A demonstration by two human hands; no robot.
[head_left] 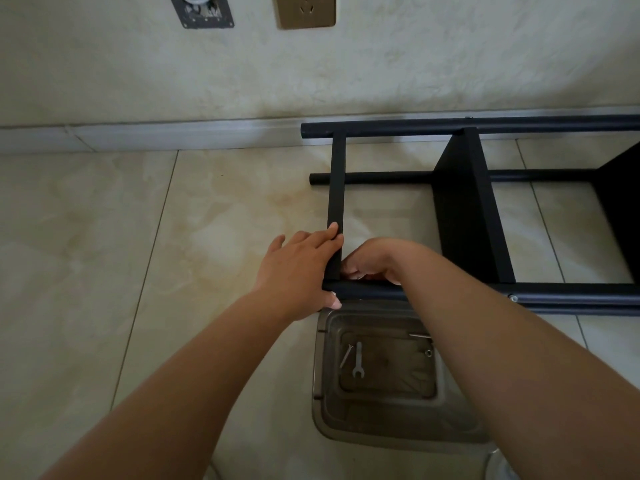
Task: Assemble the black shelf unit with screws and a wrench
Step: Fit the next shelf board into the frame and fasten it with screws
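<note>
Both bare forearms are reaching toward frame centre, left hand [298,271] gripping with fingers extended and thumb wrapping under, right hand [369,261] curling its fingers downward.

The shelf frame [460,209] under my fingers looked matt black metal. The tray [381,427] at lower centre was clear plastic, its wrench [358,362] shiny steel. Floor tiles [104,254] were glossy.

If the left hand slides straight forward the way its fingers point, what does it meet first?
Probably nothing soon: the left hand lies along the flat crossbar, fingers pointing up it toward the far top tube, which it would likely meet first.
</note>
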